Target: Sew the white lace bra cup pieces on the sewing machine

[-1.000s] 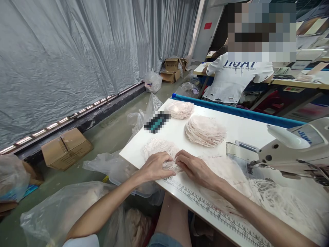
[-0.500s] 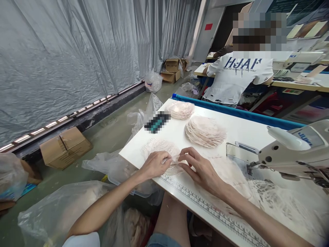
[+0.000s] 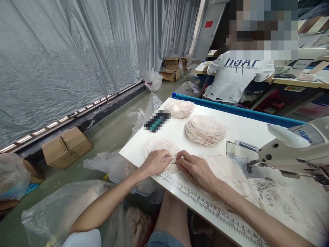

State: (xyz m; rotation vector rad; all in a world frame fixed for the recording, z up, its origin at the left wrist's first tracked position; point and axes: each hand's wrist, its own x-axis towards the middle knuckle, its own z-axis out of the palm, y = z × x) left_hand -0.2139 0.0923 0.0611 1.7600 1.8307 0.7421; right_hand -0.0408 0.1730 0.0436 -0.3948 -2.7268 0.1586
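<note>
Near the table's front left edge lies a cream lace piece [image 3: 156, 145], partly hidden under my hands. My left hand [image 3: 157, 162] pinches its folded edge between thumb and fingers. Close beside it, my right hand [image 3: 196, 168] is closed with its fingertips pinched on the same lace. Behind the hands sits a thick round stack of cream fabric pieces [image 3: 205, 130], and farther back a second stack [image 3: 180, 109]. More loose lace fabric [image 3: 223, 171] stretches from under my right forearm toward the sewing machine [image 3: 295, 151].
A printed ruler [image 3: 200, 200] runs along the front edge of the white table [image 3: 257, 128]. A blurred dark object [image 3: 156, 121] lies at its left edge. Plastic bags [image 3: 66, 206] and a cardboard box [image 3: 67, 147] are on the floor at left. A person in a white shirt [image 3: 238, 77] sits ahead.
My right hand's fingers, spread apart before, have closed onto the lace edge and moved slightly left. My left hand stays pinched at nearly the same place.
</note>
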